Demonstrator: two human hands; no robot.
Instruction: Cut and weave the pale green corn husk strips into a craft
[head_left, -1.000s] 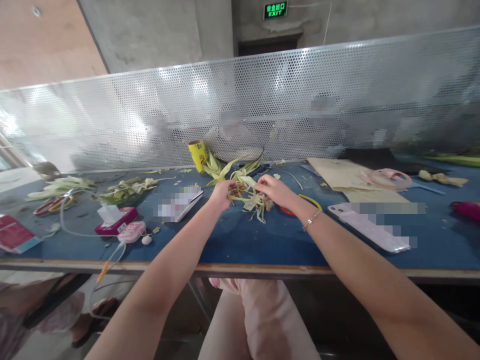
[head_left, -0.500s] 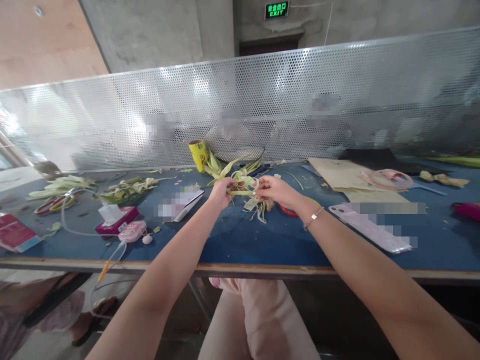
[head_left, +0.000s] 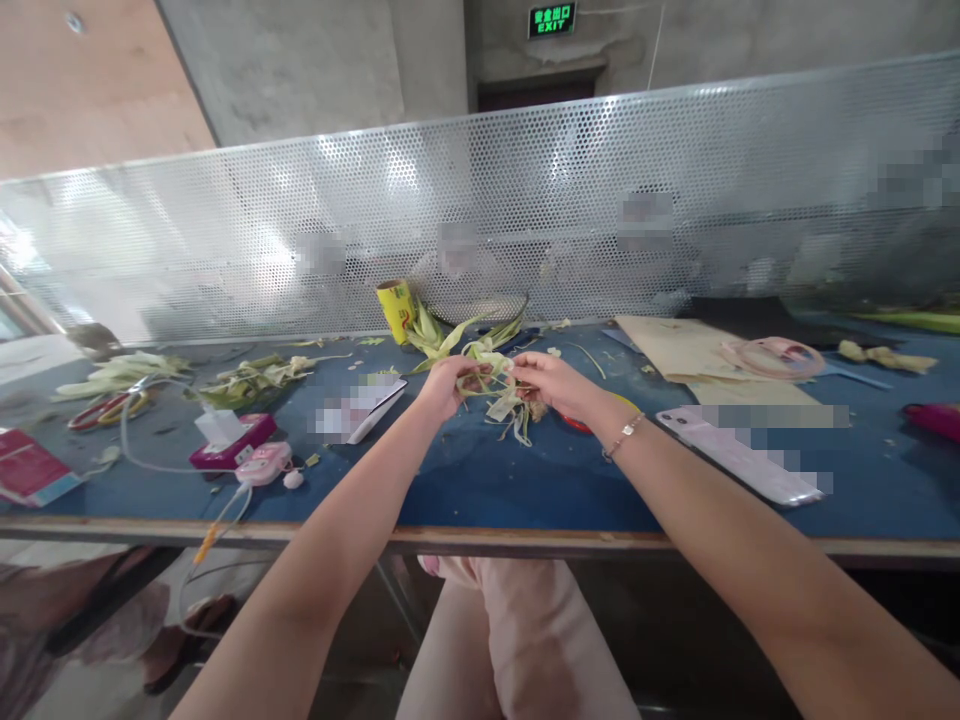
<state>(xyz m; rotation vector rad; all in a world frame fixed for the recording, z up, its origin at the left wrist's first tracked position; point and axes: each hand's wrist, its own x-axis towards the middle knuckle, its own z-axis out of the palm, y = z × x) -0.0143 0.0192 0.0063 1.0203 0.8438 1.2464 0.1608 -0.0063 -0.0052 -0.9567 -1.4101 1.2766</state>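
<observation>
My left hand (head_left: 448,385) is closed, its fingers pinching one side of some pale green corn husk strips (head_left: 484,380). Facing it, my right hand (head_left: 544,380) pinches the other side of the strips, with a bracelet on that wrist. Below and between the hands lies a small tangle of dry husk pieces (head_left: 517,412) on the blue tabletop. Just behind, larger green corn husks (head_left: 435,340) lean by a yellow cardboard tube (head_left: 394,308). Part of a red and yellow ring-shaped handle (head_left: 576,424) shows beneath my right wrist.
Phones (head_left: 742,455) lie on both sides of my arms. To the left are a purple power strip (head_left: 234,442), a pink earphone case (head_left: 264,464), scissors (head_left: 109,410) and a husk pile (head_left: 255,382). Brown paper (head_left: 675,350) and a pink tape roll (head_left: 776,357) are right. A perforated metal screen (head_left: 525,210) stands behind.
The strips between my hands have shifted and bunched a little; the band stretched level between them now looks looser. Both hands stay nearly in place, still pinching.
</observation>
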